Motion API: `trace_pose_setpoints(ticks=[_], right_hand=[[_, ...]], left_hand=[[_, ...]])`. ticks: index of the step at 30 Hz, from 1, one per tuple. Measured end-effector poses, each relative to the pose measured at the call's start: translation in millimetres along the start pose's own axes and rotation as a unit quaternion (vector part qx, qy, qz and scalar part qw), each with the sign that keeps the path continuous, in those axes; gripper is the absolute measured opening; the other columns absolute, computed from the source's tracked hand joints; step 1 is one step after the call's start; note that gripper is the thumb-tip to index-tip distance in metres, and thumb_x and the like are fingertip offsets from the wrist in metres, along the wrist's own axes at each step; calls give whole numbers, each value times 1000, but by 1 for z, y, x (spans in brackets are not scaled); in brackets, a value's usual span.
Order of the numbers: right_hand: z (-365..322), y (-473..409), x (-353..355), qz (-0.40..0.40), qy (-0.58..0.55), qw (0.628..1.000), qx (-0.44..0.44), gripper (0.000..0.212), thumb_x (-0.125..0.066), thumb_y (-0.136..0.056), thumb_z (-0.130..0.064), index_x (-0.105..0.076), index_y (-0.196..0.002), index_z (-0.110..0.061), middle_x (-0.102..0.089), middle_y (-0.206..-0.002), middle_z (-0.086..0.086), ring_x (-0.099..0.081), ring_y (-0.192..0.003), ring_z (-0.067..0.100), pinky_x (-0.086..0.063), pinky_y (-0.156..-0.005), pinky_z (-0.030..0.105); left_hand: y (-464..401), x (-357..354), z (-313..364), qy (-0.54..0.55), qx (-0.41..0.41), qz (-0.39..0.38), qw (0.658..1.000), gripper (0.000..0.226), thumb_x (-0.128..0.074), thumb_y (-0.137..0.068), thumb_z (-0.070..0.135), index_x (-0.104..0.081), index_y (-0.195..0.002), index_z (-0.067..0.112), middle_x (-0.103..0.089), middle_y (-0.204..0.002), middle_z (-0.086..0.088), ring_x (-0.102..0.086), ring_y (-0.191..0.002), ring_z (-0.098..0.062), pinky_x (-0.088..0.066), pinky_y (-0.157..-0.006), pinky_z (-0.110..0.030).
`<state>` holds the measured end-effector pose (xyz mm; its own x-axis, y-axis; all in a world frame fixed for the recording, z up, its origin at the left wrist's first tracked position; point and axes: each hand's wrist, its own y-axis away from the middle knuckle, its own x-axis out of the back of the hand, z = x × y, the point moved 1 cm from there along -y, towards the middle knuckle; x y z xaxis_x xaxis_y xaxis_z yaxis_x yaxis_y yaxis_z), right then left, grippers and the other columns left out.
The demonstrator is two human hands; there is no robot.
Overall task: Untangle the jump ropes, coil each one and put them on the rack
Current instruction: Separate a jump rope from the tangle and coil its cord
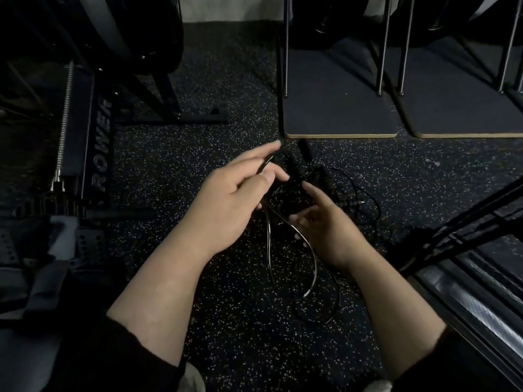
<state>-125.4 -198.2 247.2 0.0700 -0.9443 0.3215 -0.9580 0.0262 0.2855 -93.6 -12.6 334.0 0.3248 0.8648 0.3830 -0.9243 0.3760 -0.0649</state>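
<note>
A tangle of thin black jump ropes (311, 267) lies on the speckled rubber floor, with several black ribbed handles (348, 203) bunched just beyond my hands. My left hand (235, 199) pinches a strand of rope between thumb and fingers and lifts it above the pile; loops hang down from it. My right hand (325, 224) sits close to the right of it, palm turned inward, fingers loosely curled around other strands. Whether it truly grips them is hard to see in the dim light.
A rowing machine (96, 154) with its rail and footplates fills the left side. Two flat platforms (339, 120) with metal rack posts (382, 52) stand ahead on the right. A dark angled frame (467, 222) crosses the right edge.
</note>
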Motion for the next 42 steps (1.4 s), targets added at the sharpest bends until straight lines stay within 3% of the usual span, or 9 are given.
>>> trace_pose_setpoints(ticks=[5,8,10,14,21,26,29,36,42], right_hand=[[0,-2,-14,21,-3,999,33,85,-65,-100,-29,-9,-164,-32,-71,-90,1,-66,-76,16,-56,-72,34],[5,-14,-9,45,26,998,22,42,-61,-102,-36,-58,-140,-19,-68,-88,-3,-63,-76,6,-54,-73,36],[6,-15,-5,63,28,997,24,22,-61,-102,-36,-66,-121,-25,-72,-91,-3,-67,-82,12,-57,-74,40],[0,-18,3,30,-36,997,58,82,-75,-93,-33,-24,-157,-36,-74,-94,-1,-67,-79,17,-55,-73,40],[-3,-18,-8,29,64,997,25,21,-52,-106,-29,-69,-95,-29,-72,-84,0,-63,-72,10,-53,-68,36],[-32,-12,8,197,-39,971,131,23,-46,-110,-27,-68,-107,-32,-75,-102,-9,-70,-93,14,-59,-84,41],[-57,3,17,208,-108,947,221,26,-45,-110,-22,-69,-110,-31,-75,-111,-6,-70,-108,12,-58,-93,47],[-72,16,13,119,-127,944,281,27,-45,-110,-16,-70,-119,-18,-74,-117,-5,-66,-122,19,-54,-101,52],[-74,24,7,31,-153,948,277,28,-45,-110,-14,-72,-116,-15,-75,-118,6,-67,-121,24,-54,-101,53]], left_hand=[[6,2,23,65,-63,-49,995,43,-48,-102,6,-72,-80,34,-70,-127,18,-59,-110,-48,-53,-73,-52],[9,6,29,75,-85,-63,992,41,-48,-96,6,-71,-76,34,-71,-129,13,-57,-109,-56,-45,-95,-56],[11,8,28,69,-88,-61,992,37,-49,-94,5,-72,-80,29,-74,-123,11,-59,-91,-53,-47,-87,-60],[14,12,21,53,-77,-73,993,31,-51,-92,9,-76,-85,26,-78,-110,7,-61,-77,-45,-51,-77,-61],[17,15,22,88,-78,-106,987,24,-55,-90,12,-78,-88,15,-79,-106,-1,-56,-62,-14,-47,-60,-37],[12,24,-2,-54,56,95,992,69,-27,-96,75,-78,-89,28,-76,-74,3,-55,-52,-30,-45,-56,-32],[3,39,-30,-54,186,239,952,58,-27,-106,60,-74,-102,26,-75,-68,4,-56,-45,-15,-44,-52,-32],[0,17,-47,-87,271,13,958,65,-58,-100,37,-28,-158,40,-78,-86,7,-61,-52,-16,-50,-52,-32],[-13,7,-53,-11,234,28,972,62,-58,-101,42,-30,-156,45,-77,-94,4,-60,-53,-20,-49,-52,-34]])
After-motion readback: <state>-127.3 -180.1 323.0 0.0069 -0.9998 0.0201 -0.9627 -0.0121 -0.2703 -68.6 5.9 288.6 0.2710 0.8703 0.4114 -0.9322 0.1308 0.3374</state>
